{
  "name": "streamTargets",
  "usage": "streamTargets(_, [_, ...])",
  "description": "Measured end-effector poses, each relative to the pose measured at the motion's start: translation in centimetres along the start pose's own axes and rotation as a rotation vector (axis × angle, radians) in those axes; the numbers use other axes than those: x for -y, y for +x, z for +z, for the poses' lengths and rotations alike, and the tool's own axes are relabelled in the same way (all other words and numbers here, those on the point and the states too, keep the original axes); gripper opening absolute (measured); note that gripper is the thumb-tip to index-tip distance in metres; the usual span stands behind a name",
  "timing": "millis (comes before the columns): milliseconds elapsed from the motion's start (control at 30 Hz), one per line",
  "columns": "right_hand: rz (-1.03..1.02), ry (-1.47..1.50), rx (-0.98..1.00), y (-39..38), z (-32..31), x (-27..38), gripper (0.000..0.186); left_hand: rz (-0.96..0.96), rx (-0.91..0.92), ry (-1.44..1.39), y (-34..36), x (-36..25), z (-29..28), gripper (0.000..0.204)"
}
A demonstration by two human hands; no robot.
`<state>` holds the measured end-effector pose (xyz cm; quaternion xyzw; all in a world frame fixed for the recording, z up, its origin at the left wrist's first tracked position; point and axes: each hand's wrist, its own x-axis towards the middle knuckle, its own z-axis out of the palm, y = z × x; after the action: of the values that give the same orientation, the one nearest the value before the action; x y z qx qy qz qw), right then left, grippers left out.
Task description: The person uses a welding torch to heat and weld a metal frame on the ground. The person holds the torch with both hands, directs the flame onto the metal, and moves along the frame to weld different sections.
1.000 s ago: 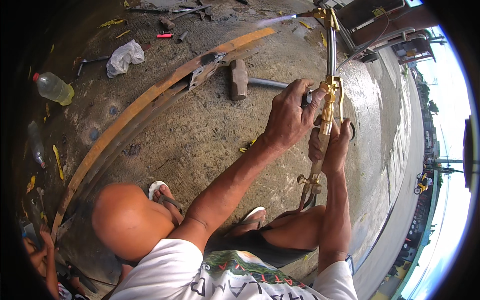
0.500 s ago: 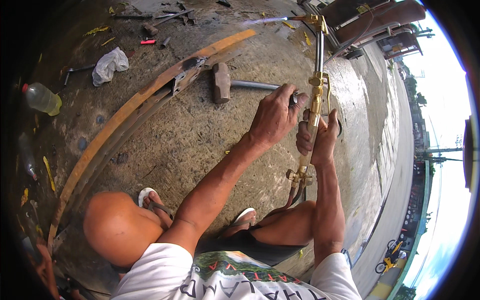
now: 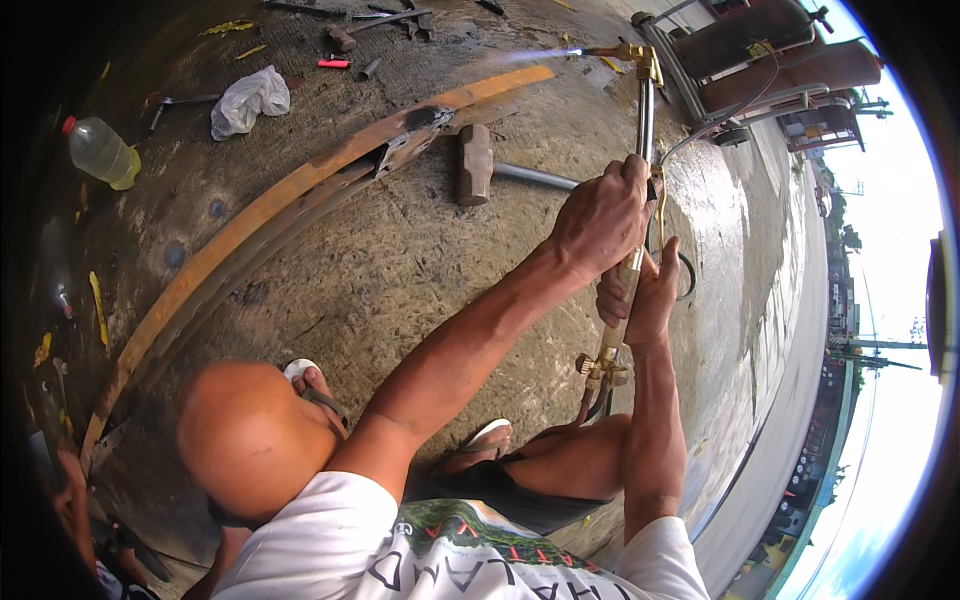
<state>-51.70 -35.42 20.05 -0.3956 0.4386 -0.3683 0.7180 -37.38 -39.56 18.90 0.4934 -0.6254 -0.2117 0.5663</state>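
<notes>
A brass cutting torch (image 3: 646, 110) stands nearly upright in front of me, a pale blue flame streaming leftward from its tip. My right hand (image 3: 648, 297) is closed around its handle, above the brass valves (image 3: 600, 371). Higher up, my left hand (image 3: 606, 215) wraps the torch body by the lever. A small dark thing shows at its fingers; I cannot make out what it is. Left of that hand, a sledgehammer (image 3: 474, 166) lies on the concrete, its handle end hidden behind the hand. A curved rusty metal strip (image 3: 270, 205) with a blackened, torn section (image 3: 420, 125) lies beyond.
Gas cylinders (image 3: 750, 45) lie on a wheeled cart at the upper right, with a hose (image 3: 715, 128) leading off. A plastic bottle (image 3: 103, 152), a white plastic bag (image 3: 248, 102) and several hand tools (image 3: 345, 36) are scattered at the far left. Another person's arm (image 3: 72, 497) shows lower left.
My left hand has moved right and up, from beside the torch onto its body. The torch stays lit in my right hand. The view has shifted slightly.
</notes>
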Motion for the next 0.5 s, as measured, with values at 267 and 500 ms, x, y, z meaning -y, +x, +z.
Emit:
streamTargets(267, [0.034, -0.040, -0.039, 0.4, 0.3, -0.4, 0.075, -0.043, 0.017, 0.084, -0.1, 1.0, 0.2, 0.029])
streamTargets(500, [0.060, -0.083, 0.010, 0.7, 0.6, -0.9, 0.075, -0.132, 0.021, 0.101, -0.8, 1.5, -0.7, 0.031])
